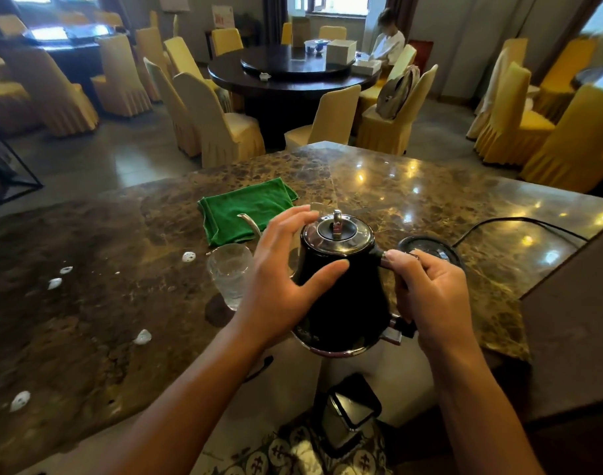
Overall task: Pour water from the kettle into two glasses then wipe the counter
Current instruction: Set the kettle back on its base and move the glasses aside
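Observation:
A black kettle [344,296] with a chrome lid and a thin gooseneck spout is lifted off the marble counter [430,186] near its front edge. My right hand [430,296] grips its handle. My left hand [286,275] rests against the kettle's left side, fingers spread, thumb on the body. A cut-glass tumbler [229,272] stands just left of my left hand. A second glass [315,209] is mostly hidden behind my fingers and the lid. A folded green cloth [245,209] lies behind them.
The kettle's round base [430,250] with a black cord sits to the right. White foam blobs [142,337] dot the counter's left part. A brown wall panel [574,303] rises at the right. Yellow-covered chairs, a round table and a seated person are beyond.

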`<action>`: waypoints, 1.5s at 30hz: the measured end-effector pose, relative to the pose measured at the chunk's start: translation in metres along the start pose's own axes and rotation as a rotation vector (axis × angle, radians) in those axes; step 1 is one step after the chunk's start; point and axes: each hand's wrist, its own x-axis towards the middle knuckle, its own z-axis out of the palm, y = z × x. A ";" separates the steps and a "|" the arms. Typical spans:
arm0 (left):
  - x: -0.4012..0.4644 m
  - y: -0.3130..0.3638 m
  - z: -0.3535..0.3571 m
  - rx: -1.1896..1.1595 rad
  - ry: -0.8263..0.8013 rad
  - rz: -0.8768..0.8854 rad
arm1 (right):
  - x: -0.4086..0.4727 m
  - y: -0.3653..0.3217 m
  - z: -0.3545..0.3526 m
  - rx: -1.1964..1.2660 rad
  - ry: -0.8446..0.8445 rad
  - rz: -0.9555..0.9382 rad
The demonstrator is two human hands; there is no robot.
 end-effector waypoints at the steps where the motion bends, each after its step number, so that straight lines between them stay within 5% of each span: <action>1: 0.004 0.004 0.004 -0.013 -0.031 -0.021 | -0.001 -0.001 -0.001 -0.002 0.004 -0.004; 24: 0.016 0.019 0.046 -0.126 -0.180 0.040 | -0.025 -0.019 -0.040 -0.042 0.130 -0.083; 31: 0.038 0.026 0.051 0.036 -0.249 0.262 | -0.033 -0.023 -0.047 -0.095 0.281 -0.121; 45: 0.115 0.033 0.109 -0.095 -0.545 0.503 | -0.017 -0.030 -0.056 -0.298 0.731 -0.256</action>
